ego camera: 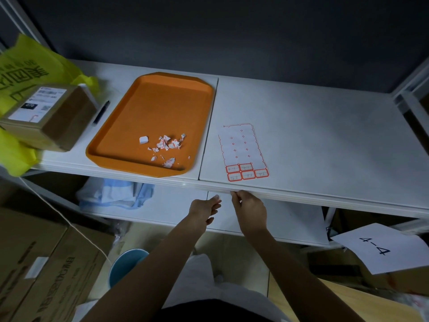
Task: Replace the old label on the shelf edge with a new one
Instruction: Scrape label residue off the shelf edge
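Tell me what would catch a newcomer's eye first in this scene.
The bright orange tray at the left, with torn paper scraps near its front rim, stands out first. To its right lies a label sheet, mostly used up, with a few red-framed labels left at its near end. Just below, the right hand has its fingertips at the shelf edge, with the left hand beside it.
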`<action>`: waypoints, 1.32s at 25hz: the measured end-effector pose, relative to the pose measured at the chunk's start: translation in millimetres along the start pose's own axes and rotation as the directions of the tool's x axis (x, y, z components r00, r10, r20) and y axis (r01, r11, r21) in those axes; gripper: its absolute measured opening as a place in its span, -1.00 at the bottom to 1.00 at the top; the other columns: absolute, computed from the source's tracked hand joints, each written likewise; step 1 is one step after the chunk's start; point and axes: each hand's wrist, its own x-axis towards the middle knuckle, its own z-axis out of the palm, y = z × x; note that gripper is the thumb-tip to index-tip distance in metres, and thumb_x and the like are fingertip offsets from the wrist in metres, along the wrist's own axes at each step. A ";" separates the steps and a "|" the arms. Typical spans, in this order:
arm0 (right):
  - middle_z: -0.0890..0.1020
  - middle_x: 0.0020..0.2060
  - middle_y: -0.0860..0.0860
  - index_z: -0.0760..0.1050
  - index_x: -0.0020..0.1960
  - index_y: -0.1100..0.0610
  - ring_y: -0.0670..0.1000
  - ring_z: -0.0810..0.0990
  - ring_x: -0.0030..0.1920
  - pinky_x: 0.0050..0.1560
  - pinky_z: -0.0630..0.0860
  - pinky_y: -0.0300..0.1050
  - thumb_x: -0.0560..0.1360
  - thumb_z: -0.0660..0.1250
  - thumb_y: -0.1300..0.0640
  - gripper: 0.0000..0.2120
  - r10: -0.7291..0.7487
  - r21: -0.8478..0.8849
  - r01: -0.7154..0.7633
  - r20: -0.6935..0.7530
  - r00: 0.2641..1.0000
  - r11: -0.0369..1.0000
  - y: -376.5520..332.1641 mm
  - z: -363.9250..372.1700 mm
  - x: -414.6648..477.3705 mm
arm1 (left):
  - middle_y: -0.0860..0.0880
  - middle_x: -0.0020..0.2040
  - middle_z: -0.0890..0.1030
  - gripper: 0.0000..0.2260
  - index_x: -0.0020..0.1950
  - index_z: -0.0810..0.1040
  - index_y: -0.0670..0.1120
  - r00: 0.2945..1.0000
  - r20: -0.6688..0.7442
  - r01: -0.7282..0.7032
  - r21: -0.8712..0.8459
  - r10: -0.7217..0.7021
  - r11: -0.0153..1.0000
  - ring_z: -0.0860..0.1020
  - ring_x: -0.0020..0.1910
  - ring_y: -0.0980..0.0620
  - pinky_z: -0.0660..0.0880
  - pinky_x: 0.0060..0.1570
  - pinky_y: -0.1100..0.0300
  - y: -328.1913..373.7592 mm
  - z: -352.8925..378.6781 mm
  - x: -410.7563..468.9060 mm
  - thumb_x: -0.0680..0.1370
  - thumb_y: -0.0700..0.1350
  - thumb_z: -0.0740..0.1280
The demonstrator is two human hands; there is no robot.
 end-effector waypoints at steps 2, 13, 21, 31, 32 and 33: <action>0.68 0.05 0.06 0.59 0.14 0.17 0.07 0.66 0.02 0.18 0.43 -0.22 0.58 0.28 0.04 -0.74 0.074 0.128 -0.071 -0.016 0.997 0.989 -2.7 1.2 -1.7 | -0.09 0.13 0.65 -0.73 0.15 0.62 -0.18 1.000 0.008 0.003 0.000 -0.003 1.000 0.56 0.12 -0.02 0.46 0.11 0.13 0.6 1.1 -0.2 0.59 -0.02 0.33; 0.69 -0.01 0.03 0.62 0.06 0.13 0.02 0.65 -0.06 0.05 0.58 -0.11 0.59 0.25 0.03 -0.77 0.315 0.404 -0.302 0.036 0.948 0.864 -20.6 10.7 -3.3 | -0.10 0.12 0.66 -0.74 0.15 0.62 -0.20 1.000 -0.008 0.008 -0.008 -0.008 1.000 0.56 0.06 -0.01 0.45 0.05 0.15 6.8 3.7 -0.1 0.59 -0.04 0.34; 0.67 0.05 0.09 0.61 0.10 0.17 0.11 0.64 0.03 0.06 0.60 0.20 0.59 0.26 0.08 -0.77 0.310 0.507 -0.317 0.101 0.945 0.801 -11.3 6.8 -3.1 | -0.10 0.15 0.65 -0.73 0.18 0.61 -0.20 1.000 0.008 0.005 -0.010 -0.005 1.000 0.55 0.09 -0.02 0.45 0.16 0.11 3.6 2.1 -4.9 0.60 -0.04 0.32; 0.67 -0.01 0.10 0.59 0.08 0.18 0.03 0.64 -0.13 -0.15 0.66 0.11 0.58 0.28 0.12 -0.82 0.383 0.603 -0.408 0.178 0.906 0.685 -14.5 6.3 1.0 | -0.12 0.14 0.65 -0.73 0.17 0.60 -0.23 1.000 0.025 0.014 0.005 -0.015 1.000 0.56 0.06 -0.03 0.45 0.18 0.10 8.7 8.3 -4.3 0.59 -0.06 0.34; 0.67 -0.04 0.10 0.59 0.06 0.18 -0.02 0.62 -0.18 -0.17 0.67 0.06 0.58 0.28 0.14 -0.84 0.399 0.621 -0.425 0.190 0.897 0.659 -15.5 6.4 1.2 | -0.12 0.13 0.65 -0.72 0.17 0.60 -0.23 1.000 0.026 0.015 0.008 -0.015 1.000 0.56 0.05 -0.03 0.45 0.18 0.10 9.3 8.3 -4.2 0.59 -0.06 0.34; 0.66 -0.07 0.10 0.59 0.04 0.17 -0.07 0.61 -0.22 -0.21 0.67 0.01 0.58 0.29 0.16 -0.87 0.413 0.639 -0.434 0.195 0.890 0.635 -16.9 6.1 1.6 | -0.13 0.13 0.65 -0.72 0.17 0.60 -0.23 1.000 0.024 0.016 0.009 -0.016 1.000 0.56 0.05 -0.03 0.45 0.18 0.11 9.8 8.4 -3.7 0.59 -0.06 0.34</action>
